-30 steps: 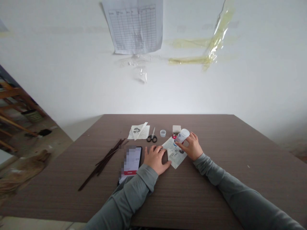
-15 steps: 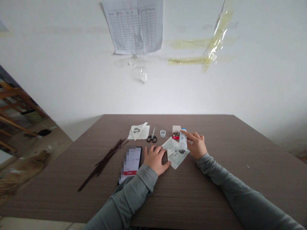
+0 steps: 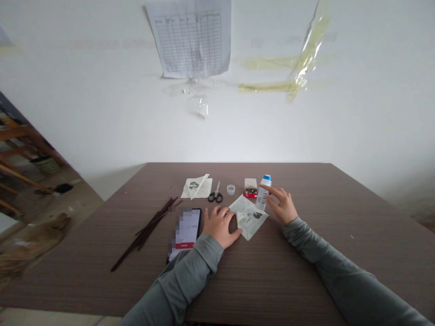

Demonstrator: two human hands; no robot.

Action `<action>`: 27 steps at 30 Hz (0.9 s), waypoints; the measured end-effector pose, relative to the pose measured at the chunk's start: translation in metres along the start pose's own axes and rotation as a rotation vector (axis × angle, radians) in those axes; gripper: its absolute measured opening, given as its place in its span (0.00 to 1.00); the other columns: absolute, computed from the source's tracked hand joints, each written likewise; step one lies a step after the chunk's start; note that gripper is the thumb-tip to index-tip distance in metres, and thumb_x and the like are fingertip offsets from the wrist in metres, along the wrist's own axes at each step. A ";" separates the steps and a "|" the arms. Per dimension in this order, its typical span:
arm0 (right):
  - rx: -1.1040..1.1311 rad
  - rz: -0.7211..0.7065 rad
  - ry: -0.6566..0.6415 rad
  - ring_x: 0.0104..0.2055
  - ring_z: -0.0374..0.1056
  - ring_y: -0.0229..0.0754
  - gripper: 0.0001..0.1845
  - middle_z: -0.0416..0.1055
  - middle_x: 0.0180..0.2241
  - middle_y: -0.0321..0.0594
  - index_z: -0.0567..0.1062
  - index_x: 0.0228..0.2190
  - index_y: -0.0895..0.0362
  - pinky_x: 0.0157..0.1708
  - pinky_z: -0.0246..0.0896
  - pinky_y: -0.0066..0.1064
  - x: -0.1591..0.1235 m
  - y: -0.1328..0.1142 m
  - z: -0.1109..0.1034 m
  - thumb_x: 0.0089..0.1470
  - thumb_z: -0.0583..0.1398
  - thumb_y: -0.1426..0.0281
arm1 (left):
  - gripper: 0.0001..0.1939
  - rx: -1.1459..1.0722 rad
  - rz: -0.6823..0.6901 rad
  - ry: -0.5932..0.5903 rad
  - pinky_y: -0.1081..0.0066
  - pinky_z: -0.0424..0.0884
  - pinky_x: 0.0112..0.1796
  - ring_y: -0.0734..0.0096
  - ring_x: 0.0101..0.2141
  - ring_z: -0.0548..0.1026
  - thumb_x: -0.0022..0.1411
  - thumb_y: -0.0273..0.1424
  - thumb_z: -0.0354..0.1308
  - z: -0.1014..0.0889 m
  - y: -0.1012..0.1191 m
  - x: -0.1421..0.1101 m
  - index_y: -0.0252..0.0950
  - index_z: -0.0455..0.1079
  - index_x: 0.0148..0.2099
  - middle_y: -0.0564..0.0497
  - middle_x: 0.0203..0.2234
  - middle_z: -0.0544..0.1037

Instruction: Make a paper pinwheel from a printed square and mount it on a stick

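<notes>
On the desk (image 3: 340,235), the printed paper (image 3: 249,222), already folded, lies between the hands. The left hand (image 3: 220,226), fingers spread and grasping nothing, rests at its edge; the right hand (image 3: 284,206) holds the tilted bottle (image 3: 262,198), not yet set down. Whether folding is finished cannot be told.

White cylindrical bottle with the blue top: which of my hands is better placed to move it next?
Probably your right hand: its fingers are at the white bottle, whereas your left hand is farther off, by the left edge of the off-white printed paper.
</notes>
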State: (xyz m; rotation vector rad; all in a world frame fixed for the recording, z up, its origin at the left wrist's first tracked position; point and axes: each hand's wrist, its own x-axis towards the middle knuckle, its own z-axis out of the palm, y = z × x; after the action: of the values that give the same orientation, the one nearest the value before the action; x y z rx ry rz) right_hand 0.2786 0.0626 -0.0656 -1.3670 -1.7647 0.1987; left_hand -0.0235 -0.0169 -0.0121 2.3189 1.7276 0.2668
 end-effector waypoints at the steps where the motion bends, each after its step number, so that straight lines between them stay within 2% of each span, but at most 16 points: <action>1: 0.006 0.004 0.020 0.54 0.87 0.66 0.28 0.93 0.46 0.48 0.96 0.63 0.44 0.63 0.76 0.61 0.000 -0.001 0.000 0.69 0.66 0.58 | 0.25 -0.003 0.000 0.006 0.12 0.61 0.85 0.27 0.80 0.77 0.76 0.41 0.81 0.000 0.000 0.000 0.49 0.89 0.71 0.40 0.76 0.87; 6: 0.047 0.018 0.120 0.54 0.87 0.70 0.20 0.94 0.46 0.52 0.93 0.45 0.46 0.61 0.76 0.62 0.004 -0.010 0.005 0.68 0.66 0.49 | 0.27 -0.012 -0.002 0.008 0.12 0.60 0.86 0.27 0.81 0.77 0.75 0.38 0.81 0.000 0.000 0.000 0.47 0.88 0.73 0.39 0.78 0.87; 11: 0.110 0.029 0.154 0.47 0.86 0.65 0.23 0.90 0.39 0.47 0.82 0.35 0.45 0.58 0.76 0.59 0.008 -0.011 0.003 0.67 0.64 0.41 | 0.29 0.005 -0.001 -0.007 0.10 0.60 0.86 0.26 0.81 0.76 0.76 0.40 0.79 -0.001 -0.001 0.001 0.48 0.87 0.76 0.39 0.79 0.86; 15: 0.112 0.036 0.153 0.38 0.81 0.58 0.27 0.82 0.31 0.41 0.73 0.32 0.44 0.54 0.76 0.56 0.010 -0.011 0.000 0.65 0.66 0.36 | 0.28 0.013 -0.002 -0.035 0.12 0.59 0.86 0.25 0.82 0.75 0.76 0.43 0.79 -0.003 -0.001 0.001 0.50 0.87 0.75 0.39 0.79 0.86; 18: 0.086 0.056 0.148 0.36 0.78 0.56 0.30 0.78 0.30 0.38 0.69 0.32 0.43 0.54 0.78 0.56 0.009 -0.010 -0.001 0.64 0.68 0.34 | 0.27 0.012 -0.004 -0.035 0.12 0.58 0.86 0.25 0.82 0.74 0.77 0.42 0.78 -0.005 0.000 0.000 0.48 0.87 0.74 0.39 0.80 0.85; 23: 0.055 0.103 0.175 0.39 0.80 0.57 0.34 0.80 0.31 0.37 0.63 0.32 0.42 0.60 0.80 0.60 0.006 -0.008 0.002 0.65 0.69 0.32 | 0.26 -0.006 0.013 -0.019 0.13 0.63 0.84 0.22 0.80 0.76 0.74 0.43 0.79 -0.005 -0.002 -0.001 0.50 0.88 0.70 0.39 0.78 0.86; 27: 0.066 0.118 0.174 0.40 0.81 0.56 0.38 0.83 0.33 0.38 0.59 0.33 0.42 0.62 0.80 0.61 0.006 -0.004 0.006 0.63 0.70 0.29 | 0.29 -0.017 0.014 -0.016 0.12 0.62 0.84 0.21 0.81 0.75 0.72 0.43 0.80 -0.004 -0.003 -0.001 0.52 0.87 0.73 0.39 0.79 0.86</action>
State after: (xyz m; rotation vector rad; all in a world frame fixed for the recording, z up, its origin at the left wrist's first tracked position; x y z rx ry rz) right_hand 0.2715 0.0684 -0.0643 -1.3991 -1.5232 0.1943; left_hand -0.0278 -0.0163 -0.0089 2.3151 1.6956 0.2634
